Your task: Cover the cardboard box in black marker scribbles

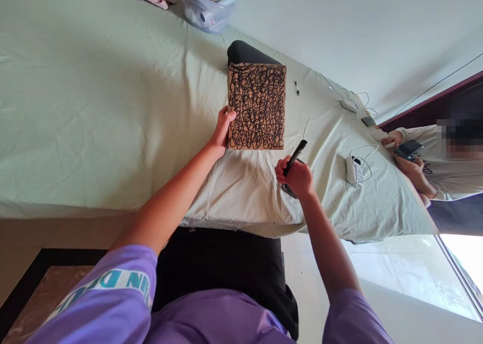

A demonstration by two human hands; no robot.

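Note:
A brown piece of cardboard, its face covered with black looping scribbles, is in front of me at the middle of the view. My left hand grips its left edge, with the thumb over the front and the other fingers hidden behind. Lower right of the cardboard, my right hand is closed around a black marker that points up and to the right. The marker is apart from the cardboard. Under the right hand a dark object shows in part; I cannot make out what it is.
A pale green sheet covers the surface. Behind the cardboard lies a dark rounded object. A small pen-like piece, a white power strip and cables lie rightward. A clear plastic bin stands behind. Another person holds a dark device.

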